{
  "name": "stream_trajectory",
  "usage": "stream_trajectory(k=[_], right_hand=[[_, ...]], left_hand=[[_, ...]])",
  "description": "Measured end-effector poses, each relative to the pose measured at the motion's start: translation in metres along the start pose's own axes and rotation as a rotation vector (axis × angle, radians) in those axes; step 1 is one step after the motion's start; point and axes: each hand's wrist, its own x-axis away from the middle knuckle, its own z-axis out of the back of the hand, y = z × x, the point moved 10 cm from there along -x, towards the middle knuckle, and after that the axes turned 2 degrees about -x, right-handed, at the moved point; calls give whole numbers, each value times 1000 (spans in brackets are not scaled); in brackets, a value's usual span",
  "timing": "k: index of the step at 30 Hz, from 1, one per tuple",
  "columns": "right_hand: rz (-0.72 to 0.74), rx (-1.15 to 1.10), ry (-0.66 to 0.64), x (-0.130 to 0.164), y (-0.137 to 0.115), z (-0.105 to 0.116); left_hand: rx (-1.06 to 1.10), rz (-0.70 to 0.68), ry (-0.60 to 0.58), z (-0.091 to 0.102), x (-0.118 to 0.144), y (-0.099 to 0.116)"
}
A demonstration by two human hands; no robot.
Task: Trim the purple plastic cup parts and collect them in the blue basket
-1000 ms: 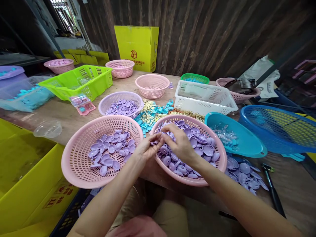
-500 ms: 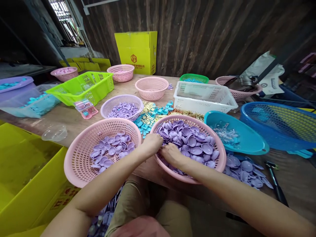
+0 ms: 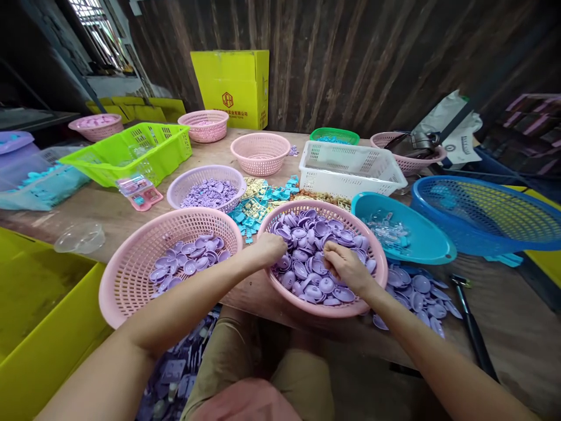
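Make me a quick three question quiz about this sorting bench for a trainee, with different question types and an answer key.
1. True or false: both hands are in the same pink basket.
2. Multiple choice: the pieces in that basket are A) yellow, B) purple round pieces, C) clear.
3. Short answer: what lies on the wooden table just right of that basket, outside any container?

Key
1. True: the left hand rests at the basket's near-left rim and the right hand on the pile.
2. B.
3. A loose heap of purple pieces, with a dark-handled tool beside it.
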Motion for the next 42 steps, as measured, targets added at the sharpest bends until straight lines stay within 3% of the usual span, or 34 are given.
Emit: stream_trajectory(k=[3,6,11,13,16,21,28,35,39,42], right_hand=[[-248,-379,-50,7,26,-6],[-381,-690,-31,12,36,-6],[-529,-927,79,15,49,6],[-548,-959,78,15,52,6],[-549,-998,46,14,52,1],[-559,-997,51,16,51,-6],[-443,-839,-87,17,40,-19],[-429,-798,-32,22,48,-4],[-454,-849,34,24,59,7],[-454,-875,52,22,66,6]], left_hand=[[33,-24,-31,12,4,3],[184,-37,-223,8,14,8],[1017,183,-466,-8,40,14],[1351,260,-533,-14,49,21],[1678,337,-574,-18,59,29],[1881,436,-433,-17,71,22],[1861,658,-104,-12,92,-10],[1768,621,237,33,127,-81],[1841,782,364,42,149,-120],[1751,858,520,61,144,-143]])
